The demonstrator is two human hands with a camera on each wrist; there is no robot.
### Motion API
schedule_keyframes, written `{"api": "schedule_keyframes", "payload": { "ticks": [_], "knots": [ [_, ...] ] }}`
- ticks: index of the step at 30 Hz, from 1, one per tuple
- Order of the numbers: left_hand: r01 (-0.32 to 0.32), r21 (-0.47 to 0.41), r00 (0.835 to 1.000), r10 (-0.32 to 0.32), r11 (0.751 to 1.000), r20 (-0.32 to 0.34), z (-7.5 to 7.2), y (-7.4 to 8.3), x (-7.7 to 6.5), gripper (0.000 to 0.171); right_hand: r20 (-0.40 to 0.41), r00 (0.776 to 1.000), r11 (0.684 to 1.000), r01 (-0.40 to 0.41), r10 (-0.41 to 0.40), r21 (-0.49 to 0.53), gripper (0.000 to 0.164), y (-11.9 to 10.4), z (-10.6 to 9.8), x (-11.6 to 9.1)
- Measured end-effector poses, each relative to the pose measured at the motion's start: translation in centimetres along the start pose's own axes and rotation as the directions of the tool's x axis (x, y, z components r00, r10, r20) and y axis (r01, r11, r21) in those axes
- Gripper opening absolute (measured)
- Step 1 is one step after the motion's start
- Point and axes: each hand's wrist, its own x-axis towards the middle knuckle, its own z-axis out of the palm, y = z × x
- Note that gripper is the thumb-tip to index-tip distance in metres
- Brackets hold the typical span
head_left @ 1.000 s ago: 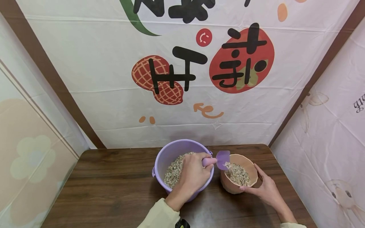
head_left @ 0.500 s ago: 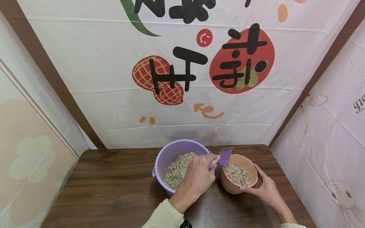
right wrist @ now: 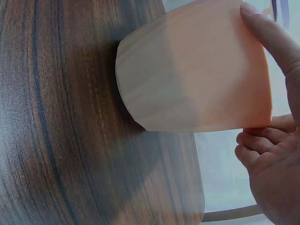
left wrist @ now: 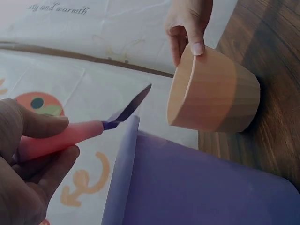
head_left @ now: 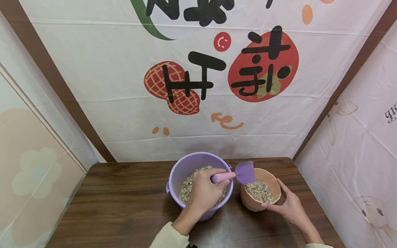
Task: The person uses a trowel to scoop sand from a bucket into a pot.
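My left hand point(head_left: 203, 193) grips the pink handle of a small shovel point(head_left: 246, 173) above the purple bucket point(head_left: 177, 172). The shovel's purple blade reaches past the bucket's right rim, over the left edge of a peach plant pot point(head_left: 252, 204). Speckled beige grit point(head_left: 186, 189) fills part of the bucket, and more grit point(head_left: 260, 190) lies in the pot. My right hand point(head_left: 289, 208) holds the pot at its right rim, thumb at the front and fingers behind. In the left wrist view the shovel blade point(left wrist: 133, 104) appears nearly edge-on, with no grit visible on it.
Bucket and pot stand side by side on a dark wooden table point(head_left: 124, 206). A printed white cloth point(head_left: 124, 117) hangs directly behind the table, and more cloth panels close off the left and right sides.
A second ago grit was falling from the shovel into the pot; now none falls. The blade tipped up, then levelled, and my left hand shifted slightly left. My right hand stayed on the pot.
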Motion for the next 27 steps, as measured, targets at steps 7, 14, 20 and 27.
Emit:
{"api": "schedule_keyframes", "payload": {
  "ticks": [7,14,20,27],
  "knots": [
    [0.081,-0.109,0.997,-0.080,0.991,0.018,-2.1,-0.9,-0.5,0.024,0.003,1.000,1.000,-0.001,0.001,0.001,0.119,0.0,0.0,-0.1],
    [0.143,-0.211,0.989,-0.149,0.967,-0.010,-5.2,-2.3,-1.0,0.027,-0.008,1.000,1.000,0.003,-0.003,-0.003,0.119,0.0,0.1,0.0],
    [0.230,-0.248,0.967,-0.251,0.941,-0.055,-8.5,-3.4,-1.4,0.028,-0.018,1.000,1.000,0.017,-0.017,-0.007,0.119,0.0,0.0,0.1],
    [0.294,-0.274,0.946,-0.320,0.916,-0.057,-11.1,-5.1,-2.1,0.030,-0.019,1.000,1.000,0.012,-0.012,-0.013,0.120,0.0,0.0,0.1]
  ]
}}
